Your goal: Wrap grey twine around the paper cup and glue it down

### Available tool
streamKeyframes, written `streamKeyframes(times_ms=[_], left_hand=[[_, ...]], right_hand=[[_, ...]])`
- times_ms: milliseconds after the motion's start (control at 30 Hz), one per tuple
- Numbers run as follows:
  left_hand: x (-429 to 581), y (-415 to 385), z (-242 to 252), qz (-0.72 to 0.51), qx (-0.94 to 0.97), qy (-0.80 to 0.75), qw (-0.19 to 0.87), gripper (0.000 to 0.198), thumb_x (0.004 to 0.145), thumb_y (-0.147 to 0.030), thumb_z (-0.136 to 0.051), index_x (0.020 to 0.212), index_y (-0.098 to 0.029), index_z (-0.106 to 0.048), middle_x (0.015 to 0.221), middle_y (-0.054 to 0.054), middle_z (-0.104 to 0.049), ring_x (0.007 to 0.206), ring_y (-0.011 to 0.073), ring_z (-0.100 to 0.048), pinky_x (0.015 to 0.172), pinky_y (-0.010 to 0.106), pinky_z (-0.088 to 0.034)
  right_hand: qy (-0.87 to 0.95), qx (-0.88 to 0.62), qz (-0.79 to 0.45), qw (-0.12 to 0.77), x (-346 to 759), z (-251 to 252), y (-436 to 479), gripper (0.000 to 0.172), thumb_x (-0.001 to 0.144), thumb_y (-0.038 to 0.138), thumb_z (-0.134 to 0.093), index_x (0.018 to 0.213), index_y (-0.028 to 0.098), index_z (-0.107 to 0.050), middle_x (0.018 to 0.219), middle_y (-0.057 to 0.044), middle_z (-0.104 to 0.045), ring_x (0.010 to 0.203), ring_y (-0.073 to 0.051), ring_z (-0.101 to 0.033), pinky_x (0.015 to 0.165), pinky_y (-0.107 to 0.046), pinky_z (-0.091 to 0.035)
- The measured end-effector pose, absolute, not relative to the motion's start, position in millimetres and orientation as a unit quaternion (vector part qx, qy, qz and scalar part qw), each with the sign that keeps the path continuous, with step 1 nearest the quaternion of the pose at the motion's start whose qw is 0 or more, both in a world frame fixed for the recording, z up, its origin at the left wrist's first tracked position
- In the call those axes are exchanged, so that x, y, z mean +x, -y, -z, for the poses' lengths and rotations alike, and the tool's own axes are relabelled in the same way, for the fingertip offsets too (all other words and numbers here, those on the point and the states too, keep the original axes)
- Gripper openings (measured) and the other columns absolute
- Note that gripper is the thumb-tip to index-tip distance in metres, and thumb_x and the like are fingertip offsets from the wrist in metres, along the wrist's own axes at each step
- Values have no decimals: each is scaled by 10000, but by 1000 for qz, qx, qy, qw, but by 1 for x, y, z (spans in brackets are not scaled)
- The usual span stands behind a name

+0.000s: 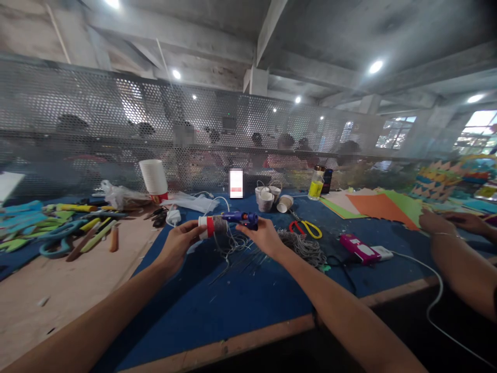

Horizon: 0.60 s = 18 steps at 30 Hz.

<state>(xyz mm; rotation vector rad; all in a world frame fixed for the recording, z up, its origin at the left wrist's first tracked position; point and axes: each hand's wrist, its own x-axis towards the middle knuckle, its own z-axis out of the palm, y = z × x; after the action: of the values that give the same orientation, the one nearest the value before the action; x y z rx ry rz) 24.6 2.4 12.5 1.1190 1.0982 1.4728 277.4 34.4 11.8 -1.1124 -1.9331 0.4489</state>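
Cup gripped in left hand by white end, tipped on side above blue mat; grey cord wound round other end. Glue gun clasped in right hand, nozzle toward wound part; contact there impossible to tell. Loose strands below, between hands. Just beyond right wrist, cord heap. Farther back, wrapped cups, one tipped over. Off to right, pink power bank.
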Motion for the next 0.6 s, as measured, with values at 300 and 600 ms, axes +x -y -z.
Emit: streamKeyframes(times_ms=[300,600], left_hand=[[27,-2,-12,-609,451,-442,480,325,621,-344,-942,855,-154,-818,870,64,-787,778,180,-685,756,273,-551],[26,-4,-6,-592,461,-430,502,348,639,-385,-944,899,-183,-831,912,58,-795,822,183,-683,805,278,-536]], right_hand=[[756,-584,13,295,290,3,-51,422,1015,295,-560,1405,135,-528,1357,-191,-638,1224,-314,-623,983,-410,-471],[762,-623,66,164,288,20,-51,390,1009,235,-534,1382,123,-558,1325,-199,-621,1220,-336,-579,1013,-491,-430]])
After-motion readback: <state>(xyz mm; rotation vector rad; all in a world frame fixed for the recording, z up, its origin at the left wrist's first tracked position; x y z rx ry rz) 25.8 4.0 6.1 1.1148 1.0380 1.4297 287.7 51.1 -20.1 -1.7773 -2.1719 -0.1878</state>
